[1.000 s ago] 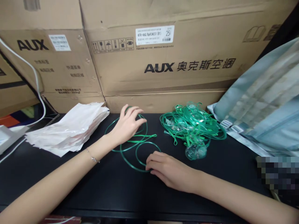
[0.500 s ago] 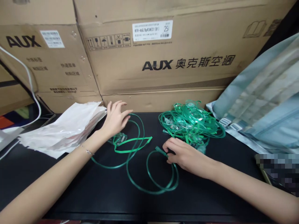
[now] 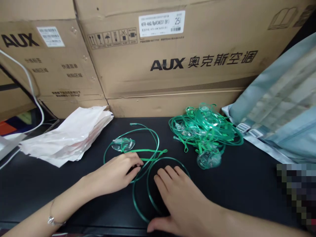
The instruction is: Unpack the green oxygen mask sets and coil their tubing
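Observation:
A clear mask with a green elastic strap lies on the black table. Its long green tubing loops across the tabletop in front of me, one free end pointing left at the back. My left hand is just in front of the mask, thumb and fingertips curled together on the tubing where it passes the strap. Over the nearer coil spreads my right hand, palm down, thumb stretched out to the left, nothing gripped. Part of the coil is hidden beneath it.
A heap of green-tubed masks stands at the back right, one mask at its front. White plastic pouches are stacked at left. Cardboard boxes wall off the back; a pale blue bag leans at right.
My left hand has come toward me from the tubing's far end and closed near the strap. My right hand has let go of the tubing, moved nearer and left, and spread flat.

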`<action>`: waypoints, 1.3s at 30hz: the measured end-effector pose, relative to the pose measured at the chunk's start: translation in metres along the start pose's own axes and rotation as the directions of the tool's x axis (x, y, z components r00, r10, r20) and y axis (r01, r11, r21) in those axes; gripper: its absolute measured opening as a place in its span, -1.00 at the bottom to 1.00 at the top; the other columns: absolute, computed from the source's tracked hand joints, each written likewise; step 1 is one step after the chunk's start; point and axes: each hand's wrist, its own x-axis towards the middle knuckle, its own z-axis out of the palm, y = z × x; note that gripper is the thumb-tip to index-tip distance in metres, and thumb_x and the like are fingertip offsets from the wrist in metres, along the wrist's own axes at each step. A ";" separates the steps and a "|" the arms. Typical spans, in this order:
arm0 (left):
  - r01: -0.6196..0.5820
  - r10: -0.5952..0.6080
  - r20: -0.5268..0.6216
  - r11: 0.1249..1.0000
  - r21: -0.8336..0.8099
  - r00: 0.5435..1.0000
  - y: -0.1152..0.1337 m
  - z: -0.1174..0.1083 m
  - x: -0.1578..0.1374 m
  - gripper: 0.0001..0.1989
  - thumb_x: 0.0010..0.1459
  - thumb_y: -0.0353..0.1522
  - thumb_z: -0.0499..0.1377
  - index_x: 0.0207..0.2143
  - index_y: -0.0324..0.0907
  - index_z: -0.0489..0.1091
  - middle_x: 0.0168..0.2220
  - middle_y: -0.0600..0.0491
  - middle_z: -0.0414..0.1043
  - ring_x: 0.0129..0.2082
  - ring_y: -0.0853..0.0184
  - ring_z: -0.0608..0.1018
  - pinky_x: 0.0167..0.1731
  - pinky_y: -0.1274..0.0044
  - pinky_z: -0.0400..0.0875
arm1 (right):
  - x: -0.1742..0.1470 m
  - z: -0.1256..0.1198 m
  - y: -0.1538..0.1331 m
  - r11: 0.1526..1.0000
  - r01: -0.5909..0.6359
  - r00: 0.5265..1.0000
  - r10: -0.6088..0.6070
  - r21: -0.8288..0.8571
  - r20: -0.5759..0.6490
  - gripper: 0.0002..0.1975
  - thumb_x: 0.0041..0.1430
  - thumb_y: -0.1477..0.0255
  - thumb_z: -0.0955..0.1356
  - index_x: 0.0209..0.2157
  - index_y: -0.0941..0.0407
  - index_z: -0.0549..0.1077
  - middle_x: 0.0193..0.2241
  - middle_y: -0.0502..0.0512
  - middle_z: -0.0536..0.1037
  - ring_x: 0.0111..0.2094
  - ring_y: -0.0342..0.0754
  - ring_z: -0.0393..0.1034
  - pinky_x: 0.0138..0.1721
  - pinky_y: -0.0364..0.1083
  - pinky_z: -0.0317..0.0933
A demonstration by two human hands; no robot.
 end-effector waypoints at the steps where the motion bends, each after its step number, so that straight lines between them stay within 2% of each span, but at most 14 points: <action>1: 0.012 -0.012 0.011 1.000 -0.028 1.000 -0.001 0.002 -0.006 -0.74 0.20 -0.44 -0.08 -0.16 -0.14 0.35 -0.18 0.04 0.38 -0.15 0.34 0.43 -0.13 0.50 0.33 | 0.001 0.004 -0.006 1.000 0.009 1.000 -0.009 -0.021 -0.004 -0.13 -0.18 -0.24 0.15 -0.27 0.30 0.47 -0.33 0.30 0.45 -0.30 0.15 0.29 -0.25 0.12 0.20; 3: 0.032 -0.031 0.021 0.998 -0.061 0.999 -0.006 0.004 -0.017 -0.69 0.16 -0.47 -0.05 -0.07 -0.10 0.30 -0.07 0.06 0.34 -0.05 0.34 0.38 -0.06 0.50 0.29 | 0.003 0.007 -0.015 0.998 0.043 0.999 -0.043 -0.046 0.000 -0.14 -0.16 -0.22 0.17 -0.25 0.32 0.47 -0.32 0.33 0.45 -0.30 0.16 0.29 -0.27 0.13 0.20; 6: 0.062 -0.057 0.047 0.993 -0.100 0.997 -0.015 0.010 -0.028 -0.60 0.09 -0.45 0.05 0.01 -0.05 0.22 -0.01 0.08 0.30 -0.06 0.35 0.39 -0.07 0.51 0.31 | 0.008 0.003 -0.020 0.990 0.139 0.989 -0.137 -0.035 0.054 -0.43 -0.05 0.04 0.29 -0.26 0.29 0.46 -0.35 0.28 0.46 -0.33 0.10 0.30 -0.30 0.06 0.21; 11: -0.008 0.012 0.037 0.996 -0.092 0.999 -0.020 0.012 -0.028 -0.71 0.14 -0.46 0.00 -0.06 -0.11 0.24 -0.24 0.07 0.37 -0.27 0.40 0.44 -0.27 0.58 0.35 | 0.016 -0.011 -0.004 0.962 0.265 0.926 -0.272 0.063 0.262 -0.65 -0.21 0.35 0.43 -0.36 0.30 0.45 -0.39 0.27 0.44 -0.34 0.07 0.31 -0.40 -0.03 0.22; 15: -0.120 0.114 0.039 0.968 0.219 0.993 -0.031 -0.013 -0.030 -0.74 0.16 -0.53 -0.12 -0.28 -0.19 0.33 -0.32 0.01 0.35 -0.35 0.37 0.42 -0.36 0.55 0.29 | 0.009 -0.023 0.032 0.964 0.254 0.895 -0.263 0.074 0.361 -0.86 -0.12 0.60 0.36 -0.40 0.21 0.43 -0.44 0.13 0.44 -0.41 -0.02 0.35 -0.54 -0.13 0.10; 19: -0.066 0.172 -0.135 0.821 0.568 0.976 -0.057 -0.071 -0.034 -0.69 0.18 -0.44 -0.14 -0.47 -0.20 0.36 -0.42 0.01 0.31 -0.37 0.32 0.35 -0.39 0.48 0.25 | -0.005 -0.034 0.067 0.964 0.204 0.878 -0.256 0.168 0.405 -0.77 0.00 0.69 0.26 -0.34 0.12 0.40 -0.44 0.00 0.42 -0.49 -0.17 0.34 -0.54 -0.16 0.03; 21: 0.023 0.254 -0.332 0.763 0.646 0.909 -0.067 -0.107 -0.035 -0.66 0.19 -0.36 -0.13 -0.45 -0.23 0.39 -0.31 -0.01 0.31 -0.28 0.32 0.32 -0.33 0.45 0.24 | -0.010 -0.035 0.078 0.962 0.218 0.883 -0.267 0.165 0.386 -0.78 0.04 0.70 0.23 -0.38 0.13 0.39 -0.43 0.01 0.41 -0.44 -0.16 0.32 -0.49 -0.16 0.06; 25: 0.346 0.212 -0.775 0.803 0.485 0.595 -0.078 -0.165 -0.025 -0.71 0.21 -0.34 -0.09 -0.41 -0.29 0.36 -0.08 0.09 0.28 -0.08 0.37 0.26 -0.12 0.41 0.16 | -0.014 -0.035 0.089 0.950 0.286 0.888 -0.313 0.128 0.338 -0.81 0.08 0.67 0.21 -0.43 0.14 0.38 -0.44 0.06 0.41 -0.33 -0.09 0.27 -0.40 -0.13 0.12; 26: 0.358 0.186 -0.805 0.823 0.441 0.564 -0.080 -0.173 -0.019 -0.72 0.20 -0.35 -0.08 -0.39 -0.28 0.36 -0.05 0.12 0.28 -0.08 0.39 0.27 -0.11 0.43 0.16 | -0.015 -0.036 0.090 0.948 0.293 0.888 -0.318 0.126 0.333 -0.82 0.09 0.65 0.21 -0.43 0.15 0.38 -0.43 0.07 0.41 -0.32 -0.07 0.26 -0.37 -0.13 0.13; 28: 0.323 0.135 -0.759 0.847 0.422 0.637 -0.087 -0.179 -0.001 -0.68 0.16 -0.32 -0.12 -0.40 -0.27 0.38 -0.02 0.10 0.28 -0.08 0.39 0.30 -0.09 0.43 0.17 | -0.016 -0.037 0.090 0.956 0.265 0.901 -0.292 0.124 0.320 -0.84 0.12 0.57 0.21 -0.42 0.16 0.40 -0.44 0.09 0.40 -0.30 -0.06 0.26 -0.33 -0.12 0.16; 30: 0.259 0.076 -0.601 0.855 0.450 0.795 -0.096 -0.174 0.020 -0.59 0.13 -0.29 -0.19 -0.41 -0.28 0.40 -0.01 0.01 0.29 -0.09 0.36 0.32 -0.08 0.40 0.18 | -0.016 -0.037 0.087 0.979 0.171 0.933 -0.196 0.108 0.303 -0.80 0.17 0.46 0.20 -0.44 0.15 0.41 -0.46 0.09 0.40 -0.31 -0.06 0.28 -0.29 -0.11 0.19; 32: 0.195 0.033 -0.435 0.862 0.468 0.900 -0.099 -0.160 0.038 -0.54 0.10 -0.29 -0.23 -0.32 -0.31 0.41 -0.04 -0.07 0.32 -0.10 0.32 0.33 -0.09 0.37 0.21 | -0.016 -0.034 0.082 0.998 0.031 0.955 -0.045 0.051 0.292 -0.77 0.19 0.39 0.21 -0.45 0.16 0.42 -0.46 0.10 0.40 -0.34 -0.06 0.30 -0.33 -0.10 0.22; 35: 0.109 0.062 -0.312 0.858 0.501 0.948 -0.077 -0.125 0.048 -0.60 0.11 -0.31 -0.16 -0.15 -0.25 0.36 -0.06 -0.08 0.35 -0.08 0.31 0.35 -0.07 0.41 0.23 | -0.016 -0.025 0.074 0.994 -0.093 0.951 0.105 -0.056 0.290 -0.89 0.12 0.52 0.26 -0.37 0.18 0.43 -0.38 0.14 0.43 -0.36 -0.04 0.35 -0.39 -0.11 0.26; 39: -0.152 0.194 -0.081 0.919 0.364 0.978 -0.012 -0.057 0.027 -0.71 0.21 -0.33 -0.08 -0.12 -0.21 0.35 -0.11 -0.03 0.36 -0.11 0.31 0.40 -0.07 0.45 0.29 | -0.012 -0.014 0.072 0.984 -0.135 0.947 0.163 -0.118 0.276 -0.57 -0.02 0.76 0.21 -0.07 0.27 0.33 -0.25 0.25 0.43 -0.25 0.01 0.37 -0.30 -0.09 0.30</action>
